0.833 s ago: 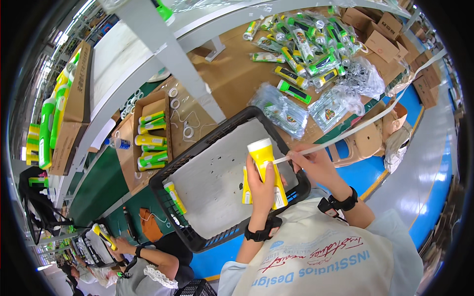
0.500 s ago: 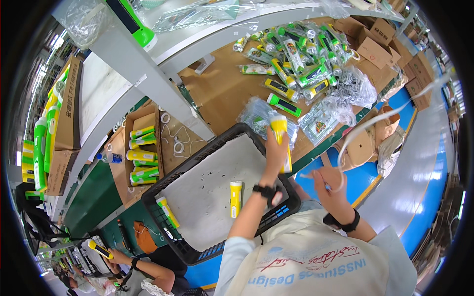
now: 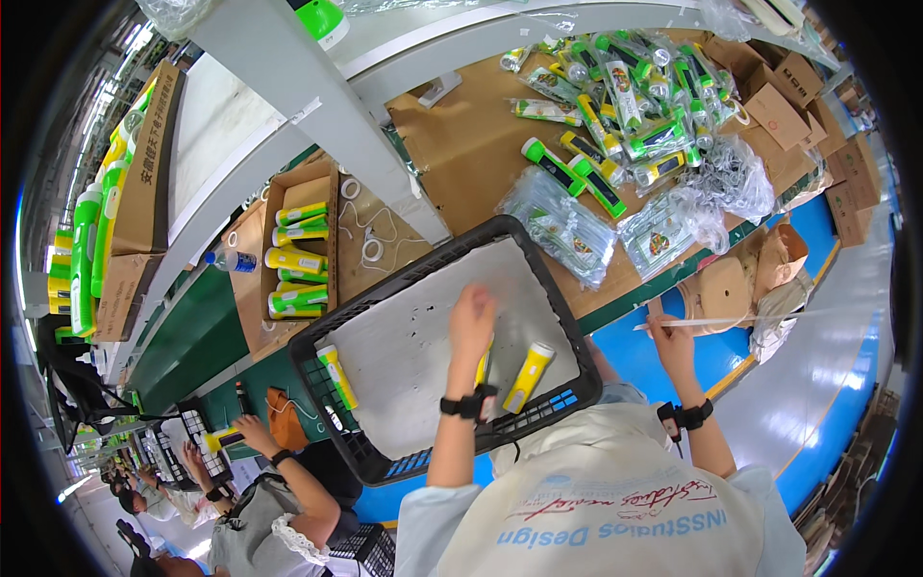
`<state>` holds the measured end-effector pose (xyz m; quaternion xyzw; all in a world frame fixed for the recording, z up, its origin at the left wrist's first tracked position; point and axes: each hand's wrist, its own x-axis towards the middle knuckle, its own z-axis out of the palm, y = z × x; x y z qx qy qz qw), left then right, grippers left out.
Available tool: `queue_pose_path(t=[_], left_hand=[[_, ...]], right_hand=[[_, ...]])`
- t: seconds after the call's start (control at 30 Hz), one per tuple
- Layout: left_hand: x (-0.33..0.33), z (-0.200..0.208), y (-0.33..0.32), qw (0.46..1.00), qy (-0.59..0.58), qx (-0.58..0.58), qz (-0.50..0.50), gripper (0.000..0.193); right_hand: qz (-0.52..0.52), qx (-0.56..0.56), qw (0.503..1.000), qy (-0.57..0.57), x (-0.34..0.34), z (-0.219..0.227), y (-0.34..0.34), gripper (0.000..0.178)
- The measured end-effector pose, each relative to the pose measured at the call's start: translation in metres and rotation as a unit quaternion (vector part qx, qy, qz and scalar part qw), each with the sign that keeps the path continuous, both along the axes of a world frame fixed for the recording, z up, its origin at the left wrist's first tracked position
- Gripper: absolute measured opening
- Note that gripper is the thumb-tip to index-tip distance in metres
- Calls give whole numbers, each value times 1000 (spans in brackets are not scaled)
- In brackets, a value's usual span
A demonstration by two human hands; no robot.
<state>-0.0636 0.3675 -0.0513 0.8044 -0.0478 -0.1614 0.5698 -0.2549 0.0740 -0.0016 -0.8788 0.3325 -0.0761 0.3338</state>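
My left hand [image 3: 473, 327] is over the pale lining of a black plastic crate [image 3: 567, 332], its fingertips smeared by motion. Beside that wrist, a yellow flashlight [image 3: 529, 378] with a white head lies in the crate. Another yellow flashlight [image 3: 485, 362] is mostly hidden behind my wrist. At the crate's left side rests a green and yellow flashlight [image 3: 336, 377]. Off to the right, past the bench edge, my right hand [image 3: 671, 341] pinches a thin white strip [image 3: 769, 321] that trails away to the right.
Bagged flashlights [image 3: 635, 96] are heaped on the cardboard-covered bench, near flat plastic bags [image 3: 562, 226]. A cardboard box [image 3: 332, 260] of flashlights stands left of a grey post [image 3: 327, 106]. Another person's hand [image 3: 255, 435] works at lower left. Brown cartons [image 3: 779, 106] sit at far right.
The yellow flashlight my left hand held now lies in the crate, and that hand has moved left over the lining. Another green flashlight shows on the bench. The white strip stretches straighter.
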Motion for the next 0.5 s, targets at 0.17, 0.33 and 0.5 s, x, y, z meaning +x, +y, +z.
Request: queue_pose_path(t=[0.17, 0.33, 0.5], left_hand=[[-67, -51, 75, 947, 11, 312, -74, 46], [-79, -68, 60, 924, 36, 347, -157, 50], [-76, -38, 51, 955, -10, 280, -95, 48]], right_hand=[[37, -75, 995, -57, 3, -23, -8, 23], [85, 46, 995, -21, 24, -15, 10, 22], [92, 387, 917, 17, 40, 39, 74, 21]])
